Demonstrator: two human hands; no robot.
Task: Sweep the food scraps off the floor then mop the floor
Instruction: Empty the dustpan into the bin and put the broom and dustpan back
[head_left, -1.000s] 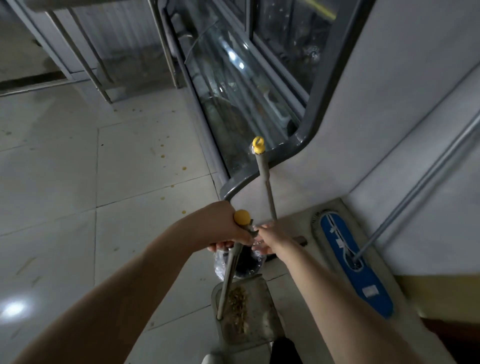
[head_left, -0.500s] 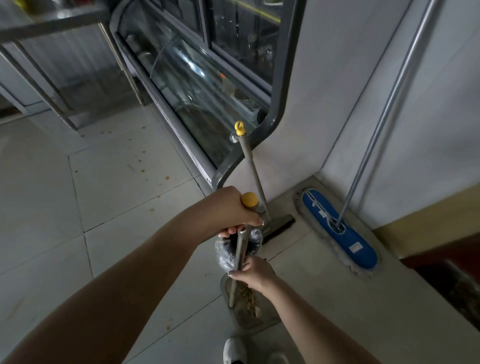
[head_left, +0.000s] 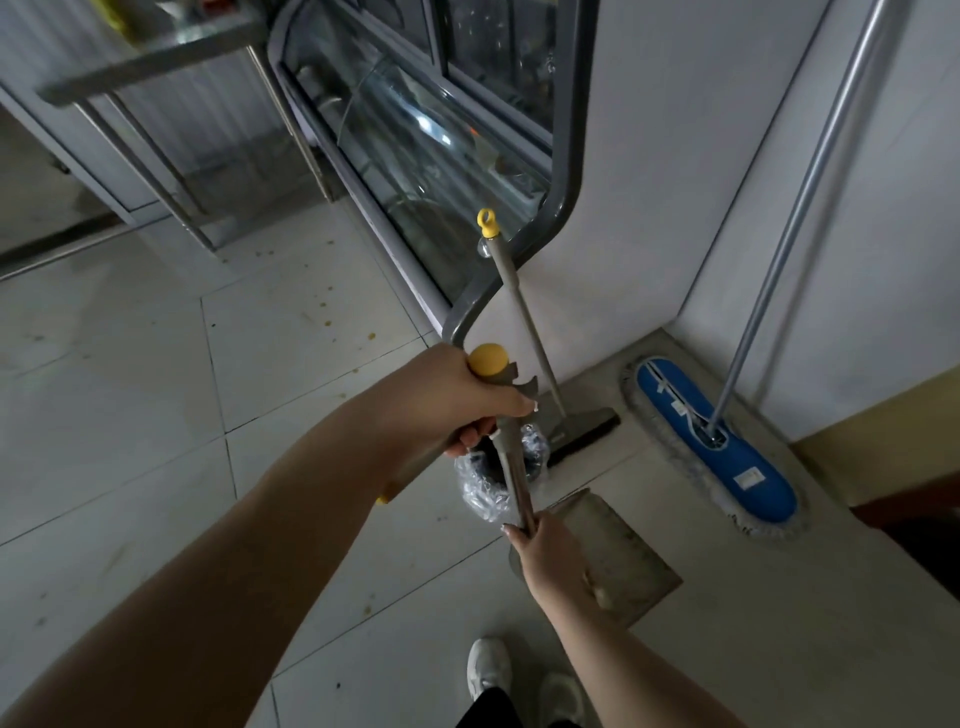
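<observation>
My left hand (head_left: 447, 397) grips the top of the dustpan handle (head_left: 511, 467), just under its yellow knob. Lower on the metal shaft, my right hand (head_left: 545, 551) holds the same handle. The grey dustpan tray (head_left: 623, 551) hangs tilted near the floor, with a few scraps on it. A small bin with a clear plastic liner (head_left: 483, 488) stands just beyond it. The broom (head_left: 519, 306) with a yellow ring on top leans on the wall. The blue flat mop (head_left: 727, 457) rests on the raised ledge at the right. Yellow food scraps (head_left: 327, 322) dot the floor tiles.
A glass display counter (head_left: 415, 145) with a grey curved frame runs along the back. Metal table legs (head_left: 156, 171) stand at the far left. The white wall corner closes the right side. My white shoes (head_left: 488, 670) are at the bottom edge.
My right hand left the broom handle and moved down onto the dustpan shaft. The dustpan tray has swung to the right and tilted. The view has turned rightward.
</observation>
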